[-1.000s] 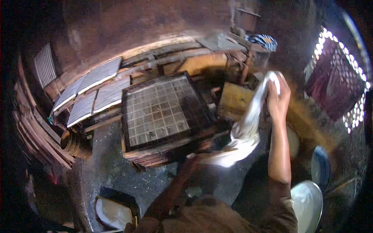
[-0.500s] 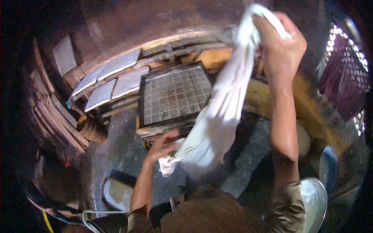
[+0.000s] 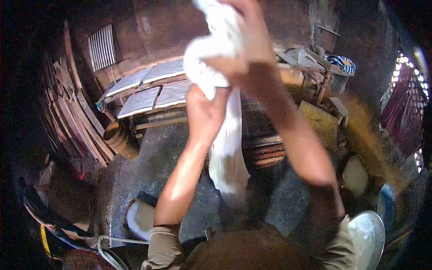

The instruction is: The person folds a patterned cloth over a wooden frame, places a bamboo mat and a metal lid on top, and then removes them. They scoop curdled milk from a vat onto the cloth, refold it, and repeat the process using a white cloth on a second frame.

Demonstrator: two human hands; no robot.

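A long white cloth (image 3: 228,153) hangs from both hands, bunched and looped at its upper end and falling loosely toward the floor. My left hand (image 3: 206,108) is closed round the cloth just below the loop. Higher up and to the right, my right hand (image 3: 252,27) grips the bunched top of the cloth; it is blurred by motion. Behind the cloth and my right forearm, the dark frame with a wire grid (image 3: 254,110) is mostly hidden.
White sheets (image 3: 137,100) lie on a wooden rack at the back left. Beside them are a rusty bucket (image 3: 121,138) and leaning wooden planks (image 3: 81,119). A metal basin (image 3: 366,238) stands at the lower right, a pale container (image 3: 140,218) at the lower left.
My left hand has risen from the cloth's lower end and closed on its upper part. My right hand has moved left. The cloth now hangs more upright, and the view has shifted.
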